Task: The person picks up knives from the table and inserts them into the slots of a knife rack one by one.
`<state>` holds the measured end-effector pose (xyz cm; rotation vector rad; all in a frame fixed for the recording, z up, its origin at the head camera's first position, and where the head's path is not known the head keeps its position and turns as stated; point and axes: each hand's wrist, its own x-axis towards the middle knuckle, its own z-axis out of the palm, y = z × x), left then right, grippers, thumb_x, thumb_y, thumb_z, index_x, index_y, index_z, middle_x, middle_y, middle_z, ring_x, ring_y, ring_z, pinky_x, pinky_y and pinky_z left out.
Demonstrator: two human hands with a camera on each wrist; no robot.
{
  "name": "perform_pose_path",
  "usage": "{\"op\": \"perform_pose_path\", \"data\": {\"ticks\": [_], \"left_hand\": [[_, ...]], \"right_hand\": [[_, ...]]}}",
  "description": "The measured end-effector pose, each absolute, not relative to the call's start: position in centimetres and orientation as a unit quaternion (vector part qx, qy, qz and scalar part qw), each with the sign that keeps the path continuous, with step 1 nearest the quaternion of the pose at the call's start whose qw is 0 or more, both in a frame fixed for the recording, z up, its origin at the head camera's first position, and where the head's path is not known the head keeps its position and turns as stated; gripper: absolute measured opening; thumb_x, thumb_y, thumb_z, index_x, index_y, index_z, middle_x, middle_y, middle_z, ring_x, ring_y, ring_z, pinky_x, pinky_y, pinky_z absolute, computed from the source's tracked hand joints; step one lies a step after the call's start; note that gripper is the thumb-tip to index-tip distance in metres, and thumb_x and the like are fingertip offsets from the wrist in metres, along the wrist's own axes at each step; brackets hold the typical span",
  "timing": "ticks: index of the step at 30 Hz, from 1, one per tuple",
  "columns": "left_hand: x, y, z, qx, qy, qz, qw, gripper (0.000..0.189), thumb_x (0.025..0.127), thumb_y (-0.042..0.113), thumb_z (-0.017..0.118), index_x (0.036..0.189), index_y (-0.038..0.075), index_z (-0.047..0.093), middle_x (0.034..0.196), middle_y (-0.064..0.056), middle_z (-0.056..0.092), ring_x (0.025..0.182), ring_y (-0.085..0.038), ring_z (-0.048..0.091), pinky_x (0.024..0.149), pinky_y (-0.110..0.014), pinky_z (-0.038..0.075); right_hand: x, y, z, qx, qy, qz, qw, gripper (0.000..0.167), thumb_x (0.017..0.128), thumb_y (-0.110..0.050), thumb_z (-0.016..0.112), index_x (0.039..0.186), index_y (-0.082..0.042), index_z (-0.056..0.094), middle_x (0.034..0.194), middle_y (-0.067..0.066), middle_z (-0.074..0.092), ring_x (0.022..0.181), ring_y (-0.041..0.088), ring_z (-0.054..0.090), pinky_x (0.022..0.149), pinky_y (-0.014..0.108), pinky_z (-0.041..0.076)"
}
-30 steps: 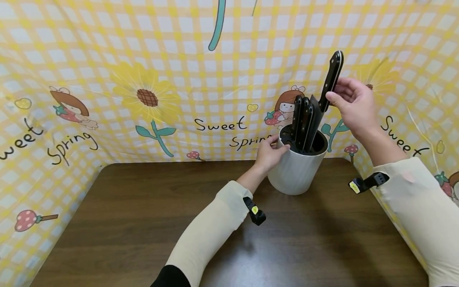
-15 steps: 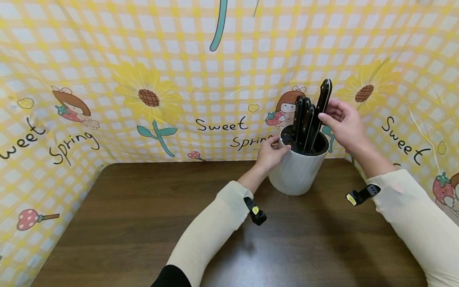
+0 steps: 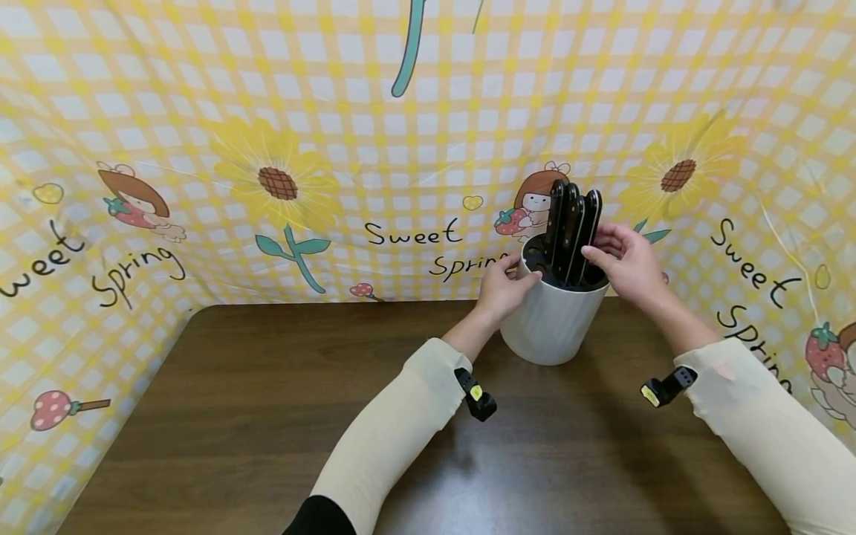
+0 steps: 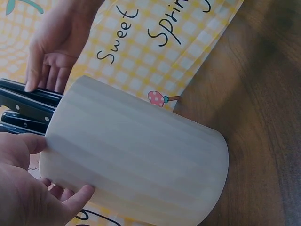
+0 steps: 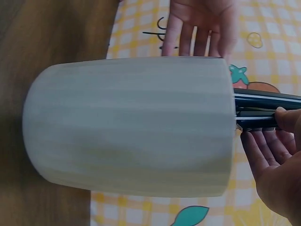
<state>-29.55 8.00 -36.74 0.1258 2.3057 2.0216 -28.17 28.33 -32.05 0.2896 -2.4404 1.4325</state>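
A white cylindrical knife block (image 3: 550, 327) stands on the table, several black-handled knives upright in its dark top. My left hand (image 3: 501, 290) steadies it at the upper left side, thumb by the rim and fingers around the wall. My right hand (image 3: 628, 261) pinches the riveted black handle of the rightmost knife (image 3: 594, 212) between thumb and fingers, low near the opening. Its blade is hidden inside the block. In the right wrist view the thumb lies on this handle (image 5: 258, 120), close to the rim.
The brown wooden table (image 3: 267, 416) runs up to a yellow checked cloth (image 3: 374, 163) with printed flowers and lettering, which hangs behind and at both sides. The block stands near the table's back right corner.
My right hand has come down and to the left, lowering the knife until its blade is inside the block and its handle is level with the others. The left hand has stayed in place.
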Motion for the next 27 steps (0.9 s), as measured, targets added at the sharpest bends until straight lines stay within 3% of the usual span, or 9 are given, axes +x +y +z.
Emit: {"op": "perform_pose_path", "data": {"ticks": [8,21,24,27], "left_hand": [[-29.6,8.0,-36.9,0.041,0.753,0.656,0.04,0.051,0.096,0.019,0.073,0.143,0.008,0.058,0.141,-0.01,0.059,0.127,-0.027,0.058,0.105,-0.042,0.05],[-29.8,7.7,-37.0,0.059,0.765,0.641,0.031,0.052,0.097,0.023,0.072,0.144,0.008,0.056,0.143,-0.01,0.057,0.128,-0.027,0.057,0.105,-0.041,0.05],[-30.0,7.4,-37.2,0.06,0.762,0.643,0.038,0.052,0.098,0.026,0.071,0.144,0.007,0.055,0.145,-0.012,0.055,0.129,-0.027,0.057,0.104,-0.041,0.05],[-30.2,6.6,-37.3,0.066,0.771,0.633,0.04,0.055,0.1,0.029,0.068,0.146,0.004,0.052,0.147,-0.015,0.053,0.13,-0.028,0.056,0.104,-0.041,0.051]], "right_hand": [[-27.9,28.4,-33.0,0.102,-0.848,0.499,0.149,0.04,0.101,-0.009,0.063,0.13,0.015,0.051,0.096,-0.016,0.06,0.091,-0.007,0.057,0.082,0.006,0.046],[-27.9,28.6,-32.9,0.104,-0.856,0.488,0.133,0.043,0.102,-0.012,0.062,0.135,0.011,0.05,0.113,0.01,0.063,0.096,-0.006,0.057,0.085,0.007,0.044],[-27.9,28.9,-32.9,0.11,-0.851,0.495,0.135,0.042,0.101,-0.008,0.06,0.136,0.013,0.048,0.114,0.009,0.062,0.098,-0.006,0.056,0.086,0.007,0.043],[-27.8,29.3,-32.9,0.121,-0.84,0.508,0.148,0.039,0.1,-0.003,0.06,0.135,0.013,0.049,0.108,-0.007,0.063,0.098,-0.006,0.057,0.086,0.007,0.045]]}}
